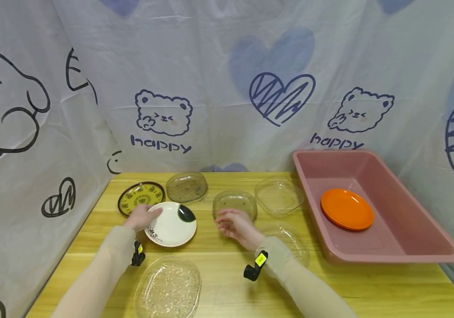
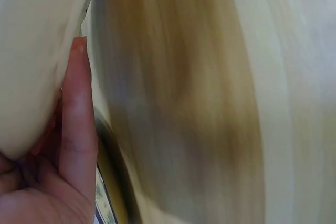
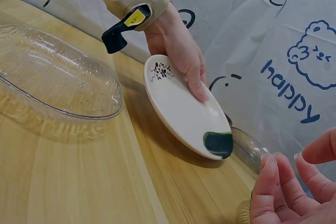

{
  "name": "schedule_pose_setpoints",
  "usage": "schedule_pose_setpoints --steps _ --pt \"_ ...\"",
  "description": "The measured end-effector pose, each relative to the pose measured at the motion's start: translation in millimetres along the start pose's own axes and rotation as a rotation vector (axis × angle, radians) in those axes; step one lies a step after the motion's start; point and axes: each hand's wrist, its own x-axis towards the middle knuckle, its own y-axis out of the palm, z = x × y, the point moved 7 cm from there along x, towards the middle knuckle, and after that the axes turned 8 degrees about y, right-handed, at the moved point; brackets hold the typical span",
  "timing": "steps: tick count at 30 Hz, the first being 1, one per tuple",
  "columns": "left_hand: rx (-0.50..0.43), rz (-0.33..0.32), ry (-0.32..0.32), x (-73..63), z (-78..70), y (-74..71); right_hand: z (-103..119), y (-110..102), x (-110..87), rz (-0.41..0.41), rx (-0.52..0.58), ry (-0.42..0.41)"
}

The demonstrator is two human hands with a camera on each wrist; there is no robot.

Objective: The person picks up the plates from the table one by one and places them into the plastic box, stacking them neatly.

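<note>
Wooden tabletop (image 1: 227, 282) with a hand-held white plate (image 1: 173, 227)

Left hand (image 1: 141, 217) pinches the plate's edge, thumb across its upper face; the plate is tilted above the wood, near a yellow plate (image 1: 141, 197). Right hand (image 1: 239, 226), fingers loosely bent around nothing, is beside a clear dish (image 1: 234, 199). At right, a pink tub (image 1: 330, 170) contains an orange plate (image 1: 347, 210).

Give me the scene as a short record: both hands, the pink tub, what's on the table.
Left hand: grips white plate, lifted and tilted
Right hand: holds nothing, fingers loosely bent, near tinted dish
Pink tub: at least one orange plate inside
Table: yellow-patterned plate, five see-through dishes including the tinted one
</note>
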Motion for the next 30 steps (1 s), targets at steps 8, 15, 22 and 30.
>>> schedule_pose_setpoints --steps 8,15,22,30 --pt "-0.123 -0.041 0.024 3.7 -21.1 7.7 3.9 -10.2 -0.7 -0.004 0.015 -0.001" --pt "-0.221 -0.077 0.049 10.2 -39.8 21.2 4.4 -22.7 0.0 -0.033 0.015 0.001" --pt "-0.312 -0.076 0.073 16.3 -63.6 38.9 5.9 -37.0 1.5 -0.089 0.031 -0.018" --pt "-0.381 -0.066 0.078 22.1 -84.4 59.4 8.3 -55.1 2.3 -0.177 0.058 -0.062"
